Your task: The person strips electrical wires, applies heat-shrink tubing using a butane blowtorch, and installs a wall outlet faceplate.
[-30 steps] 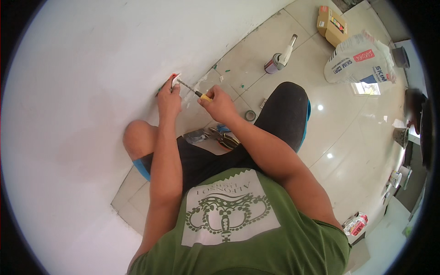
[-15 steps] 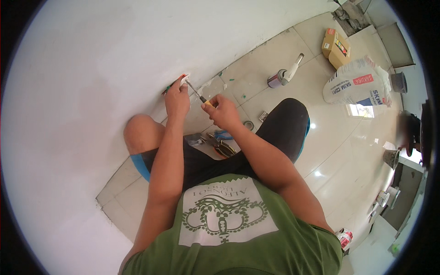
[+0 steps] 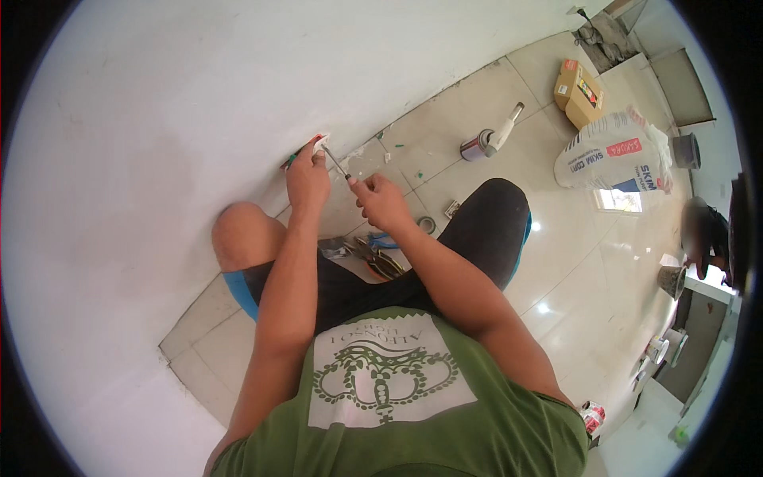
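Note:
Close to the white wall [image 3: 183,151], my left hand [image 3: 307,179] is closed on a small white fitting [image 3: 320,144], with bits of red and green beside it that look like wires. My right hand [image 3: 383,203] grips a screwdriver [image 3: 338,165] by its handle, most of which the fingers cover. Its thin metal shaft points up and left, and the tip meets the white fitting; whether it sits in a screw is too small to tell. On the floor between my legs lie pliers [image 3: 378,259] and a blue-handled tool [image 3: 383,240].
By my right knee are a grey tape roll [image 3: 427,225] and a small metal-and-white piece [image 3: 452,210]. Farther right stand a can with a white torch head [image 3: 477,146], a cardboard box [image 3: 578,94], a white sack [image 3: 608,155] and a dark bucket [image 3: 687,151]. Another person [image 3: 707,238] is at the far right.
The right hand has closed farther over the screwdriver's handle, hiding the yellow part seen before. The left hand keeps its hold on the fitting. The whole view has shifted slightly.

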`<state>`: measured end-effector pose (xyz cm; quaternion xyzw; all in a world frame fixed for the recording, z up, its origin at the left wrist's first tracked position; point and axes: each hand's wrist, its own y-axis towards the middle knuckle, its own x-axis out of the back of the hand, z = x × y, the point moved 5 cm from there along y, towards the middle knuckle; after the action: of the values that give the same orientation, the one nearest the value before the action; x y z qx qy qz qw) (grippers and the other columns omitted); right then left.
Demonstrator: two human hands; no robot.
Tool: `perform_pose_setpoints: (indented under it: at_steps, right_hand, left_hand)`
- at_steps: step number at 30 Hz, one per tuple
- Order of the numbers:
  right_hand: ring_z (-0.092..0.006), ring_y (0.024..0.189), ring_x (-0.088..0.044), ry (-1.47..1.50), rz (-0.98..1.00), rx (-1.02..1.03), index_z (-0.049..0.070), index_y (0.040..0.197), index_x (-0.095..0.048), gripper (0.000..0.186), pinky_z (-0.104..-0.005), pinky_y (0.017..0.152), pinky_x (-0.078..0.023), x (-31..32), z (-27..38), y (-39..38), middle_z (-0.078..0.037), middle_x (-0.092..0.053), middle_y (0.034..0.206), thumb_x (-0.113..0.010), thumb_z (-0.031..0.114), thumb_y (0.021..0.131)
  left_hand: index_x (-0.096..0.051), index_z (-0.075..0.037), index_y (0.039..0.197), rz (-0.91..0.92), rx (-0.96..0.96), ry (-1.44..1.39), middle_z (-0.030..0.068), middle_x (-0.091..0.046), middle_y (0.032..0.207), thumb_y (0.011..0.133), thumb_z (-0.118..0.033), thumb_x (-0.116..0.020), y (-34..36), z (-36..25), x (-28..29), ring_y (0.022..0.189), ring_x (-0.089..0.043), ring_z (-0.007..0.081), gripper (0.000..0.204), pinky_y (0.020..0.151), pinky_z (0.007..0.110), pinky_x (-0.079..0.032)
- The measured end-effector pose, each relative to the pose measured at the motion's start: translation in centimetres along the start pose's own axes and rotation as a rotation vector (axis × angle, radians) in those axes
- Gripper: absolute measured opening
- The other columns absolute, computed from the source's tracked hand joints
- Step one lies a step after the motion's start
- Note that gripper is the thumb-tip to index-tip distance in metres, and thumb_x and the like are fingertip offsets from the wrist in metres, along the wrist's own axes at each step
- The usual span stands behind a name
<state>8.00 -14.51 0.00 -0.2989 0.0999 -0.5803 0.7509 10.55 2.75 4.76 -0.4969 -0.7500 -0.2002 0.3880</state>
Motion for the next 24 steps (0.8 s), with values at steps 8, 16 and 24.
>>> perform_pose_setpoints:
  at_steps: [8,16,24]
  right_hand:
    - [-0.0378,0.080,-0.068,-0.262,-0.090,0.255,-0.001,0.091,-0.065,0.048,-0.0448,0.072,-0.052,0.7,1.4,-1.0,-0.021,-0.069,0.082,-0.067,0.046,0.090]
    - [-0.0410,0.084,-0.067,0.132,0.204,-0.115,-0.002,0.092,-0.066,0.051,-0.0479,0.076,-0.051,-0.3,-1.4,0.9,-0.024,-0.069,0.086,-0.066,0.049,0.089]
    - [-0.0155,0.058,-0.059,-0.018,0.113,0.001,0.000,0.095,-0.064,0.042,-0.0323,0.051,-0.047,-0.3,1.4,-1.1,-0.008,-0.064,0.072,-0.064,0.042,0.094]
  left_hand:
    - [-0.064,-0.016,0.133,0.004,0.005,-0.023,0.0203,-0.070,0.098,0.097,-0.018,-0.056,0.0,0.3,0.0,0.094,-0.065,0.0375,0.036,0.092,0.045,-0.047]
    - [-0.063,-0.016,0.133,0.028,0.017,-0.019,0.0174,-0.069,0.091,0.097,-0.018,-0.056,-0.1,-0.2,-0.3,0.092,-0.065,0.0350,0.037,0.097,0.044,-0.045]
    - [-0.063,-0.017,0.133,-0.066,-0.024,-0.024,0.0175,-0.069,0.092,0.097,-0.018,-0.056,0.2,1.1,-0.5,0.093,-0.065,0.0342,0.037,0.094,0.044,-0.046]
